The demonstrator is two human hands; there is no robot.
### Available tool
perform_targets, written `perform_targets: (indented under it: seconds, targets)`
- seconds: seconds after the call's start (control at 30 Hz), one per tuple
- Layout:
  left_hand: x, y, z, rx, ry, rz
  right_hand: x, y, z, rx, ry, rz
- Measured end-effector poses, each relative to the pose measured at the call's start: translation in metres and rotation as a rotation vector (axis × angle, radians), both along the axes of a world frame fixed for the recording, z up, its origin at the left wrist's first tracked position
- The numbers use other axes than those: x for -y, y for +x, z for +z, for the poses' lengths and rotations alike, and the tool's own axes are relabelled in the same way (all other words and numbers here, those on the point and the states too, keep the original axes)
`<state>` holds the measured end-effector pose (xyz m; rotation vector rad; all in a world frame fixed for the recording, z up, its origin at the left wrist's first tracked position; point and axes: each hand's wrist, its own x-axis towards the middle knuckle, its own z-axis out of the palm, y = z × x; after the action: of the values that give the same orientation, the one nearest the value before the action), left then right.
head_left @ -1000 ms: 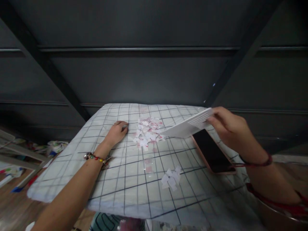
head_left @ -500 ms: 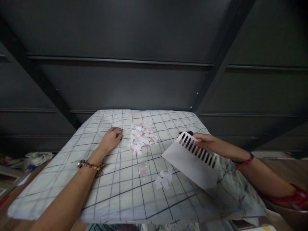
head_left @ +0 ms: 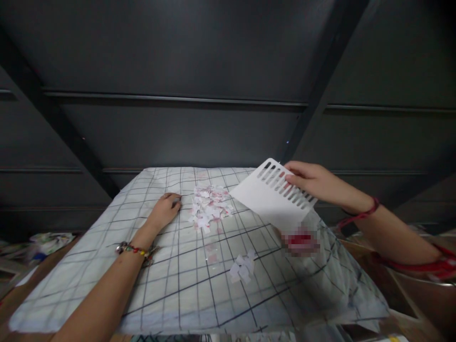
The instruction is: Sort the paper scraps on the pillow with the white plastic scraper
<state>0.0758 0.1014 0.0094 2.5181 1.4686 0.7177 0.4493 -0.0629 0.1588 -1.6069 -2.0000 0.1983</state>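
My right hand (head_left: 306, 178) grips a white slotted panel (head_left: 265, 199) by its row of long holes, fingers at the upper edge. The panel is tilted above the right half of a checked cloth (head_left: 171, 280). Flat on that cloth lies my left hand (head_left: 166, 208), thumb apart from the fingers, holding nothing. Just right of it is a heap of torn paper scraps (head_left: 210, 206), white with pinkish marks. A smaller pile of white scraps (head_left: 242, 267) sits nearer the front. Between the piles is a clear strip (head_left: 212, 255) with a pinkish patch.
Below the panel, a pixelated reddish item (head_left: 301, 241) cannot be made out. Dark grey panels (head_left: 185, 137) with metal ledges rise behind the cloth-covered surface. Cluttered items (head_left: 50, 240) stand low at the left, beyond the cloth's edge.
My right hand has raised the white panel up and slightly left. The pixelated reddish item now shows beneath it; a dark object near its top corner is out of sight. My left hand stays put.
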Motion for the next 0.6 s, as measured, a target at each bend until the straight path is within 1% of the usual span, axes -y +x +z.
perform_targets:
  seconds: [0.07,0.13,0.17,0.27,0.37,0.47,0.6]
  targets:
    - [0.0,0.0,0.0,0.004,0.003,0.0,-0.004,-0.013,0.005,0.182,0.151,-0.016]
    - [-0.001,0.0,0.0,-0.003,0.001,-0.001,-0.006,-0.029,0.001,0.344,0.286,0.024]
    - [-0.001,0.0,0.0,-0.008,0.0,-0.001,-0.007,-0.037,-0.004,0.414,0.33,0.057]
    - [-0.001,-0.001,0.0,-0.012,0.003,-0.009,-0.008,-0.054,-0.025,0.577,0.395,0.168]
    - [-0.001,-0.001,0.0,-0.008,0.004,-0.016,-0.007,-0.061,-0.043,0.682,0.461,0.245]
    - [-0.001,0.0,0.001,-0.032,-0.013,0.009,-0.006,-0.061,-0.052,0.716,0.512,0.278]
    - [0.001,0.002,0.003,-0.061,-0.031,0.028,-0.001,-0.059,-0.054,0.718,0.535,0.288]
